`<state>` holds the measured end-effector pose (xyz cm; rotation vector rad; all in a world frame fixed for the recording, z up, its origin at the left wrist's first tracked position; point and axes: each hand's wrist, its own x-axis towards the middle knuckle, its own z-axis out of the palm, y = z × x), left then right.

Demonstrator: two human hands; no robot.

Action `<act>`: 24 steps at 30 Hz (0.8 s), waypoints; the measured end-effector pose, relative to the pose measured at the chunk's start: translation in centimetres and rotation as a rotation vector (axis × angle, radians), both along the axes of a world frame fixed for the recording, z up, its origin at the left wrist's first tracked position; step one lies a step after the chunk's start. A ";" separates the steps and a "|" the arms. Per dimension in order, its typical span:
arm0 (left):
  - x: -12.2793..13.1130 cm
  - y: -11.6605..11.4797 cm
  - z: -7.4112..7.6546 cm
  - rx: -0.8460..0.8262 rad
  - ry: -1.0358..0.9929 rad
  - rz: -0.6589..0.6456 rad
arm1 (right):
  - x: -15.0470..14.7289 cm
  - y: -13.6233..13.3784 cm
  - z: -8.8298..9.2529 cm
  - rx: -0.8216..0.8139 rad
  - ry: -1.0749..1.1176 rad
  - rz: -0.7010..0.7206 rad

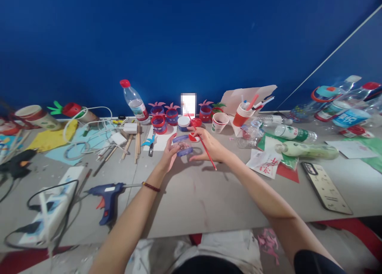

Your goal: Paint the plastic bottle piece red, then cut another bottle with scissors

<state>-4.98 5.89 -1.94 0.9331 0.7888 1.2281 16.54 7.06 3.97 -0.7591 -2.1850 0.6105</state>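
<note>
My left hand point(169, 154) is closed around the side of a short clear plastic bottle section point(185, 146) with purple-painted bands at its edges, held just above the table. On its right, my right hand point(209, 143) grips a slim red paintbrush point(209, 157) that slants across the fingers, its handle end pointing down towards me. The brush tip is too small to make out. Beyond the hands stand a white-lidded jar point(183, 123) and a small red paint pot point(196, 122). Painted red and purple cups point(158, 125) with leaf-shaped tops stand around them.
A blue glue gun point(108, 196) and a power strip point(55, 200) lie at left. Behind stand a red-capped bottle point(135, 105), a paper cup point(220, 123) and a cup of pens point(241, 115). Plastic bottles point(294, 133) and a phone point(326, 188) are at right.
</note>
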 end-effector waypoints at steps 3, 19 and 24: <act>0.1 0.0 0.1 0.015 0.022 -0.023 | -0.3 -0.2 -0.2 0.073 -0.073 0.021; 1.0 -0.3 -0.4 0.055 0.134 0.073 | 0.2 1.0 -2.2 0.222 -0.232 -0.068; 1.0 -0.5 -0.3 0.028 0.121 0.058 | -0.2 0.6 -1.9 0.220 -0.275 -0.031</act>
